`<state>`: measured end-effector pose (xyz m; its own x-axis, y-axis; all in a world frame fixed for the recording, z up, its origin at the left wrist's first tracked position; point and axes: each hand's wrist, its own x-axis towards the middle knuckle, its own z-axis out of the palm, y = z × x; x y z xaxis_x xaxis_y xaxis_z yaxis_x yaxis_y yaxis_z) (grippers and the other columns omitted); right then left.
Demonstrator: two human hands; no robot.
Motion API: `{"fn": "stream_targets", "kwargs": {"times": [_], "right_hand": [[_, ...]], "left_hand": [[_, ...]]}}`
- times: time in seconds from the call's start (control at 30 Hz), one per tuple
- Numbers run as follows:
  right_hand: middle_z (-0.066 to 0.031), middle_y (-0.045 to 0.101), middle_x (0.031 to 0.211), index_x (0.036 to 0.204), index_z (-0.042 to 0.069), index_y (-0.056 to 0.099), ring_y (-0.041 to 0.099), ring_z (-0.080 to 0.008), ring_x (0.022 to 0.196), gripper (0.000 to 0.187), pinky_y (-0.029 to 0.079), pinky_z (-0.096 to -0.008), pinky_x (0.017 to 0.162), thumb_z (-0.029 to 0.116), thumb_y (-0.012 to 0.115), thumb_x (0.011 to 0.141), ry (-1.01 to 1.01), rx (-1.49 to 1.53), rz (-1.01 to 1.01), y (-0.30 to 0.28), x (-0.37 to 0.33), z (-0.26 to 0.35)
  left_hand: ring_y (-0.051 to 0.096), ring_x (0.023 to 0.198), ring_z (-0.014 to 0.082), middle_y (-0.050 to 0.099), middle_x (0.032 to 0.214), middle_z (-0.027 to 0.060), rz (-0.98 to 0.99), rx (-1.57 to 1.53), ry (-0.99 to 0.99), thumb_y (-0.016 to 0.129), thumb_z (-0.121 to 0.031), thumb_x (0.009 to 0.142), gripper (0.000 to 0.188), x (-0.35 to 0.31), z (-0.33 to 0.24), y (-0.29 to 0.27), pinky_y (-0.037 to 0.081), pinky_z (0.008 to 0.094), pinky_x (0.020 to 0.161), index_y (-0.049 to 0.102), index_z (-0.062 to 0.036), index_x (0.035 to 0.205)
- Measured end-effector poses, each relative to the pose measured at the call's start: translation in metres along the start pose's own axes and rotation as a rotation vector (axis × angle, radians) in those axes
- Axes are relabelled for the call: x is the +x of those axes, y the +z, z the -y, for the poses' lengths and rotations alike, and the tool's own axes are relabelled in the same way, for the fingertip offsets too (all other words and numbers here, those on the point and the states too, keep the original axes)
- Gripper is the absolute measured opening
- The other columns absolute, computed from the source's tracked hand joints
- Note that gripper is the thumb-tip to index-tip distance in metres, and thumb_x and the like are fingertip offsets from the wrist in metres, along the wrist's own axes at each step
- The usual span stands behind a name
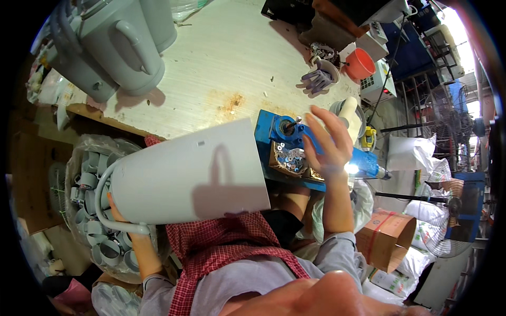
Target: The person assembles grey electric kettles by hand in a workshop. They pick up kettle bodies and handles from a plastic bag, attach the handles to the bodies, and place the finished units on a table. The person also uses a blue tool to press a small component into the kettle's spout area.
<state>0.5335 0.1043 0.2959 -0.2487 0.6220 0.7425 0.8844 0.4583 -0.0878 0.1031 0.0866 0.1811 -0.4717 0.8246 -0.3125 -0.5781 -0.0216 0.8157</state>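
Note:
A large grey plastic jug body [190, 174] lies on its side in front of me, its curved end tube at the left. My left hand [117, 210] is closed on that left end; most of its fingers are hidden behind the jug. The jug's right edge comes close to a blue machine [263, 124] at the table's front edge. Over this machine is my right hand [329, 142], fingers apart and nothing visible in it. Beneath its fingertips sits a small cardboard box [289, 159] of metal washers and small parts.
Several grey jugs [118, 52] stand at the table's far left. A bag of grey plastic pieces [110, 252] sits below left. Toward the far right are a cup with a glove [319, 79] and a red bowl [360, 63]. A cardboard carton [387, 237] and white sacks [411, 152] stand right.

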Motion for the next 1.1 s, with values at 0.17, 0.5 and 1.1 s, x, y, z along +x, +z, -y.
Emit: {"fn": "stream_targets", "kwargs": {"times": [0.17, 0.5, 1.1], "right_hand": [[-0.018, 0.065, 0.109, 0.121, -0.005, 0.057, 0.064, -0.0289, 0.096, 0.046, 0.051, -0.0349, 0.085, 0.009, 0.072, 0.079, 0.397, 0.615, 0.127, -0.015, -0.03, 0.048], [-0.0092, 0.058, 0.121, 0.132, -0.004, 0.047, 0.055, -0.016, 0.109, 0.042, 0.043, -0.029, 0.095, 0.001, 0.057, 0.091, 1.167, 0.62, -0.539, -0.037, -0.163, 0.019], [-0.0099, 0.052, 0.13, 0.134, -0.005, 0.043, 0.051, -0.0195, 0.118, 0.044, 0.04, -0.034, 0.102, 0.002, 0.057, 0.093, 1.146, 0.648, -0.667, -0.046, -0.196, -0.014]], "left_hand": [[0.061, 0.103, 0.0219, 0.062, 0.115, 0.0117, 0.042, 0.093, 0.073, 0.044, -0.039, 0.1, 0.046, 0.028, -0.008, 0.032, 0.049, 0.0356, 0.091, 0.055, 0.0002, 0.122], [0.053, 0.079, 0.0081, 0.059, 0.088, -0.0001, 0.654, 0.127, -0.05, 0.063, -0.035, 0.092, 0.036, -0.021, 0.091, 0.174, 0.045, 0.0226, 0.067, 0.061, -0.0007, 0.103], [0.056, 0.082, 0.0103, 0.058, 0.093, 0.001, 1.022, 0.258, 0.059, 0.073, -0.058, 0.075, 0.069, -0.028, 0.139, 0.188, 0.046, 0.0238, 0.071, 0.061, 0.0023, 0.104]]}}
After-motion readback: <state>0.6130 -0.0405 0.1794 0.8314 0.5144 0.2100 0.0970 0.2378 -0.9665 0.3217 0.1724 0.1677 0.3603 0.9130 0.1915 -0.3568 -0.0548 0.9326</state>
